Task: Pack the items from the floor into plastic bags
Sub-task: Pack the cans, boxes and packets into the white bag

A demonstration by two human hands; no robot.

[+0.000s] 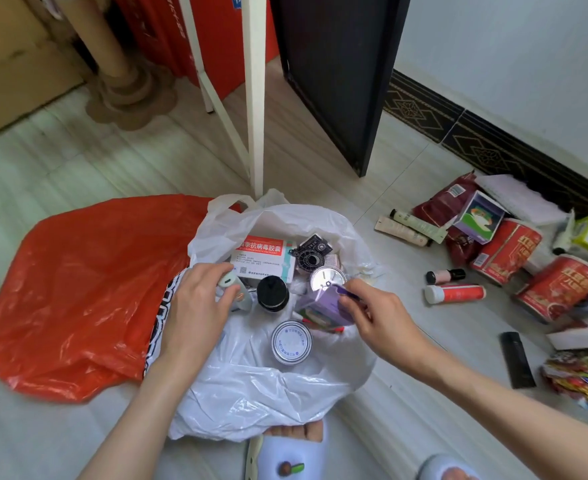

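Both hands reach inside the white bag's open rim.

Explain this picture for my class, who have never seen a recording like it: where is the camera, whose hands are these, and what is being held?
There is no machine: a person wears the camera on the head, looking down at two bare hands. The left hand grips a small pale bottle; the right hand holds a purple box, both over an open white plastic bag already holding tins and a medicine box. A red bag lies beside it. Red cans and tubes wait on the tiled floor.
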